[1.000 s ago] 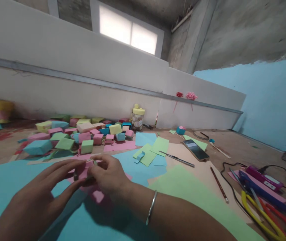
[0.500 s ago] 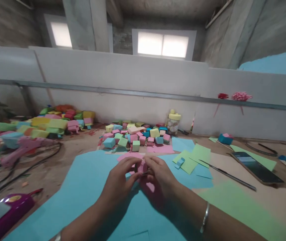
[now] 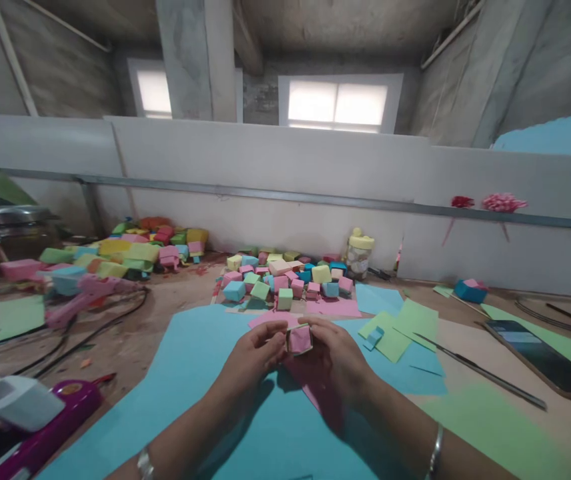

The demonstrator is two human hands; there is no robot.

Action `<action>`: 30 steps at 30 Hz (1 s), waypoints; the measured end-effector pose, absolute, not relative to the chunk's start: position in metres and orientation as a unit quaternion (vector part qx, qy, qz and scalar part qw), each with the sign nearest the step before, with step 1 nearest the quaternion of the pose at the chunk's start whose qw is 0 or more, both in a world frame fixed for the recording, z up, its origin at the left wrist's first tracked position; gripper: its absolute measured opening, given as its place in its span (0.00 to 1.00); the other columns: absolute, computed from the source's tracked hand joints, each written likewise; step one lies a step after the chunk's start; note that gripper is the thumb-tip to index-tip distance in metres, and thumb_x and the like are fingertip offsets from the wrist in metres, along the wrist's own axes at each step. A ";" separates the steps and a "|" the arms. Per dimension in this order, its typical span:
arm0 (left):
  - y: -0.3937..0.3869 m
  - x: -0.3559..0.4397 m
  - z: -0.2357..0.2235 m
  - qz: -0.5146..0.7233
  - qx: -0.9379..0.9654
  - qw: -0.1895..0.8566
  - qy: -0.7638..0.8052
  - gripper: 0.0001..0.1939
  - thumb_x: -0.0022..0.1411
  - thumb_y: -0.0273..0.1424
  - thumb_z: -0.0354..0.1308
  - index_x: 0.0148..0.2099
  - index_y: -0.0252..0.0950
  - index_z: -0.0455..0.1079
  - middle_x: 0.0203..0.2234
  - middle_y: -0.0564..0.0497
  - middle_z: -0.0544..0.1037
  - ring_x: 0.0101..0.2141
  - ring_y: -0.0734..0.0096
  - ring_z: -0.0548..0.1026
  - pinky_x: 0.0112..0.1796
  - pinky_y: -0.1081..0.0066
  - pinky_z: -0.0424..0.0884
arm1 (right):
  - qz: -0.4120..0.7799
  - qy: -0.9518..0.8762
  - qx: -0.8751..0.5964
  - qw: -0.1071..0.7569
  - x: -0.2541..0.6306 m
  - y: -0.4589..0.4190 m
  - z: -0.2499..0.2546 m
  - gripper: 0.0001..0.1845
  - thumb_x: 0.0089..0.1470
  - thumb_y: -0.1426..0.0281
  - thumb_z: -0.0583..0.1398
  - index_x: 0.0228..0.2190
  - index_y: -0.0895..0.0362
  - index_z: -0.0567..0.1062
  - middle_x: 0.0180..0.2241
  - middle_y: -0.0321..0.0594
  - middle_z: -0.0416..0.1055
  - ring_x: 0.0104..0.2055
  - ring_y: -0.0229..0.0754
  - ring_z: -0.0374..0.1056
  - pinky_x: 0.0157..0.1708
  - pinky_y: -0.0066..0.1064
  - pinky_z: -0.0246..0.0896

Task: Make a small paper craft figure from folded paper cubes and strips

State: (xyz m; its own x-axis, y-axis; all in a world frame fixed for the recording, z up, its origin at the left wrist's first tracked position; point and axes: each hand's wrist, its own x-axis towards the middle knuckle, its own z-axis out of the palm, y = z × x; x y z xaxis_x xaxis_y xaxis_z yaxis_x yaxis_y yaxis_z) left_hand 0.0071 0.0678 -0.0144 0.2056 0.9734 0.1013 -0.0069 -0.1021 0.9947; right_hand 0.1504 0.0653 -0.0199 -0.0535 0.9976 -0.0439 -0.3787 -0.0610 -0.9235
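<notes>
Between the fingertips of both hands is a small pink paper box (image 3: 300, 339) with a pale rim, one face turned toward me. My left hand (image 3: 258, 357) pinches its left side, and my right hand (image 3: 338, 353) grips the right side, its lower fingers partly hidden. Under the hands lies a pink paper sheet (image 3: 310, 383) on a large blue sheet (image 3: 200, 373). Just beyond them sits a pile of small coloured paper boxes (image 3: 284, 298). Right of my right hand, a small folded blue paper piece (image 3: 374, 337) rests on green paper (image 3: 393, 347).
A long thin metal tool (image 3: 485, 373) and a phone (image 3: 540, 353) lie at the right. At the left are a pink glue gun (image 3: 85, 297) with its cable, a purple power strip (image 3: 78, 400), and heaped paper shapes (image 3: 130, 250). A yellow-lidded jar (image 3: 359, 253) stands at the back.
The pink box has been turned, so its square face shows more plainly between my fingers. My view has shifted left and tilted slightly up.
</notes>
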 end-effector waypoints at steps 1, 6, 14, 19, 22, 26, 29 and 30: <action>0.069 0.007 -0.017 0.470 0.564 0.532 0.422 0.18 0.54 0.39 0.54 0.44 0.32 0.66 0.36 0.43 0.76 0.32 0.66 0.76 0.35 0.65 0.71 | 0.612 -0.394 -0.396 0.560 0.150 0.066 -0.020 0.17 0.43 0.70 0.60 0.38 0.61 0.73 0.30 0.43 0.74 0.31 0.42 0.71 0.33 0.34 0.66; 0.071 0.007 -0.022 0.487 0.558 0.517 0.429 0.14 0.49 0.30 0.55 0.41 0.33 0.68 0.35 0.45 0.76 0.32 0.64 0.75 0.34 0.65 0.71 | 0.610 -0.424 -0.405 0.533 0.148 0.061 -0.018 0.21 0.43 0.71 0.60 0.42 0.60 0.73 0.31 0.44 0.76 0.33 0.45 0.71 0.37 0.38 0.65; 0.070 0.006 -0.015 0.492 0.607 0.459 0.423 0.07 0.45 0.26 0.57 0.31 0.35 0.65 0.30 0.49 0.75 0.34 0.65 0.73 0.34 0.69 0.69 | 0.579 -0.459 -0.420 0.526 0.150 0.057 -0.017 0.19 0.44 0.72 0.61 0.42 0.56 0.75 0.41 0.41 0.72 0.39 0.44 0.69 0.41 0.37 0.63; 0.069 0.006 -0.017 0.501 0.619 0.436 0.418 0.04 0.51 0.29 0.54 0.31 0.37 0.60 0.25 0.54 0.73 0.27 0.70 0.74 0.29 0.72 0.69 | 0.597 -0.431 -0.406 0.541 0.148 0.056 -0.014 0.24 0.47 0.65 0.60 0.47 0.56 0.69 0.31 0.38 0.72 0.32 0.41 0.70 0.37 0.38 0.66; 0.068 0.006 -0.018 0.507 0.629 0.407 0.426 0.03 0.54 0.30 0.53 0.33 0.38 0.61 0.22 0.57 0.71 0.25 0.71 0.73 0.27 0.73 0.69 | 0.604 -0.416 -0.402 0.548 0.146 0.054 -0.013 0.25 0.47 0.62 0.61 0.48 0.58 0.68 0.29 0.38 0.72 0.31 0.40 0.70 0.36 0.35 0.66; 0.068 0.006 -0.017 0.527 0.633 0.360 0.437 0.04 0.52 0.30 0.55 0.31 0.38 0.62 0.38 0.50 0.70 0.37 0.67 0.73 0.33 0.71 0.72 | 0.590 -0.412 -0.406 0.564 0.144 0.050 -0.013 0.27 0.48 0.60 0.61 0.50 0.53 0.66 0.39 0.41 0.72 0.35 0.43 0.71 0.29 0.30 0.66; 0.066 0.006 -0.015 0.526 0.647 0.331 0.443 0.02 0.50 0.30 0.57 0.27 0.37 0.67 0.42 0.48 0.67 0.46 0.62 0.68 0.35 0.70 0.73 | 0.569 -0.420 -0.397 0.585 0.142 0.049 -0.011 0.26 0.47 0.61 0.62 0.48 0.54 0.68 0.40 0.42 0.72 0.38 0.43 0.70 0.33 0.32 0.66; 0.066 0.006 -0.015 0.524 0.650 0.324 0.444 0.02 0.50 0.30 0.57 0.27 0.37 0.68 0.43 0.47 0.66 0.47 0.61 0.67 0.34 0.70 0.73 | 0.563 -0.424 -0.391 0.592 0.141 0.049 -0.011 0.25 0.47 0.62 0.62 0.47 0.55 0.69 0.40 0.42 0.72 0.39 0.44 0.70 0.37 0.33 0.65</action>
State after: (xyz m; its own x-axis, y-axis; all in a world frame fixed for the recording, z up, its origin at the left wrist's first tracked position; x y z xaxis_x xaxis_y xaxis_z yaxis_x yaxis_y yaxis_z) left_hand 0.0058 0.0656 -0.0147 0.0551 0.9173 0.3944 0.2383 -0.3956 0.8869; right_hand 0.1410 0.0494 -0.0107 0.0060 0.9980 0.0621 -0.3344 0.0606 -0.9405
